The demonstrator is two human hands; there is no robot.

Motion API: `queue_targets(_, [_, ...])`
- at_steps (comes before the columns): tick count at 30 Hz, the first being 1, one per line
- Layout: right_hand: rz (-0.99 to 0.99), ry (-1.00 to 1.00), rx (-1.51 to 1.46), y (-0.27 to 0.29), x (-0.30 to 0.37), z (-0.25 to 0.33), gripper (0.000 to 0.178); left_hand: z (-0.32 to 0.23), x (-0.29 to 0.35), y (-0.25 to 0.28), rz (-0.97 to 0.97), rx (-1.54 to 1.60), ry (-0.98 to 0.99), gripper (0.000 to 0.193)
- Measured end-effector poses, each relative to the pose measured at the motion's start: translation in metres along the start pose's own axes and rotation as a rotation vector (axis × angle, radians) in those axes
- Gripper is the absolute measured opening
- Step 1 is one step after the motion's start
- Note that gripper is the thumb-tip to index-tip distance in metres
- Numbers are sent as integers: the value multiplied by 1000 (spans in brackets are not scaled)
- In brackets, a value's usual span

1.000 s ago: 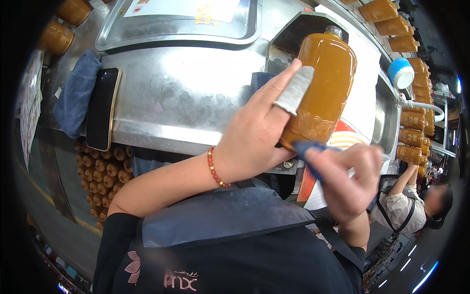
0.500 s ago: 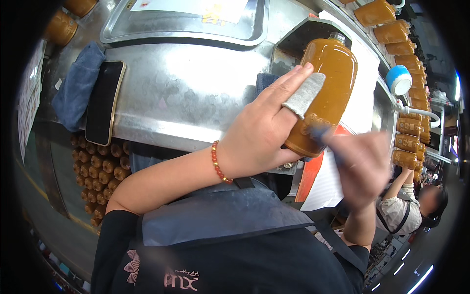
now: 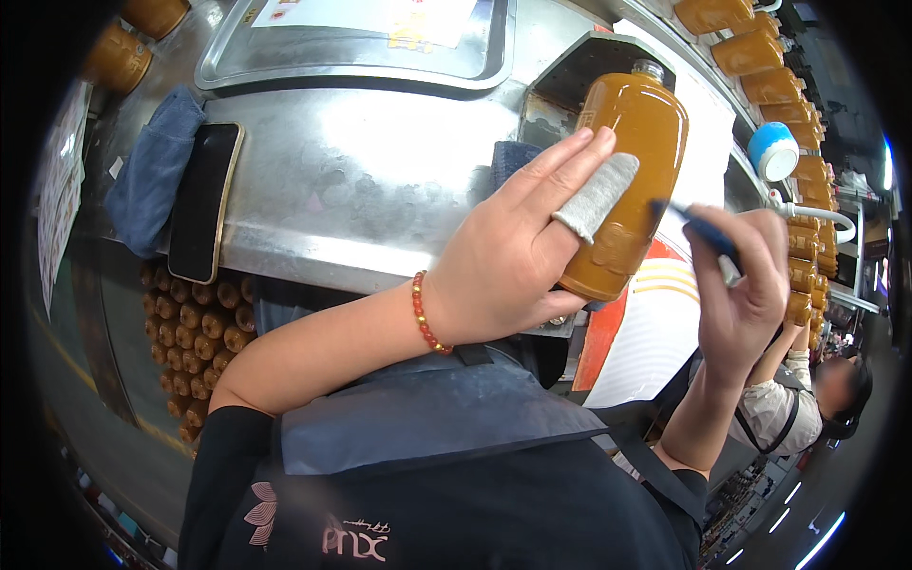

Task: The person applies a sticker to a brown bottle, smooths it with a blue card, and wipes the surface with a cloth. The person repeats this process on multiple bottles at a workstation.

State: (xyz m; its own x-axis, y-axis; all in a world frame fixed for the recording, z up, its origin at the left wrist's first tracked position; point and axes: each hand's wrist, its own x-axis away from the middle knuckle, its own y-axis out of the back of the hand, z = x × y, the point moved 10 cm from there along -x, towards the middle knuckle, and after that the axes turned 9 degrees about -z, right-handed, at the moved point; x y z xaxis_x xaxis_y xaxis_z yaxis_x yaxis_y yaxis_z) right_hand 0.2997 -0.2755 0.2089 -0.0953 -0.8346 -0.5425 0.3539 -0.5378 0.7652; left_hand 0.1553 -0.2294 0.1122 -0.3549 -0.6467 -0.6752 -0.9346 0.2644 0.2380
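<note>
A glossy amber-brown flat bottle (image 3: 654, 133) lies slanted in front of me, its clear neck pointing away. My left hand (image 3: 508, 256) is closed around its left side, with the thumb at the base and the fingers across the body. One finger wears a grey cloth finger cover (image 3: 600, 198). Raised patterning shows faintly near the bottle's base. On the right, my right hand (image 3: 746, 299) pinches a slim blue pen-like tool (image 3: 708, 235). Its dark tip is at the bottle's right side; motion blur hides whether they touch.
A dark angular stand (image 3: 560, 95) is behind the bottle. A metal tray (image 3: 361, 74) lies at the back; a phone (image 3: 202, 204) and blue cloth (image 3: 157, 171) sit left. Bottles (image 3: 199, 332) are stacked below the table's left. At right are a blue-white roll (image 3: 774, 152), more bottles and another person (image 3: 784, 408).
My right hand has moved right from near the bottle's base, and the blue tool shows more clearly. The bottle has shifted only slightly in my left hand.
</note>
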Motion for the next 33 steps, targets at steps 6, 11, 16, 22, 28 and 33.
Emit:
queue_targets(6, [344, 235, -116, -30, 9, 44, 39, 6, 2, -1, 41, -2, -23, 86])
queue_targets(11, [-7, 270, 139, 2, -7, 5, 36, 27, 10, -2, 185, 145, 175, 103])
queue_targets(16, [365, 357, -238, -18, 72, 56, 36, 28, 16, -11, 236, 112, 196, 108])
queue_targets(22, [32, -316, -350, 1, 63, -21, 28, -11, -5, -24, 163, -41, -15, 117])
queue_targets(28, [-227, -529, -306, -4, 47, -96, 15, -3, -13, -23, 230, -145, 0, 99])
queue_targets(33, [122, -171, -406, -20, 25, -19, 22, 3, -10, -19, 180, -149, 10, 106])
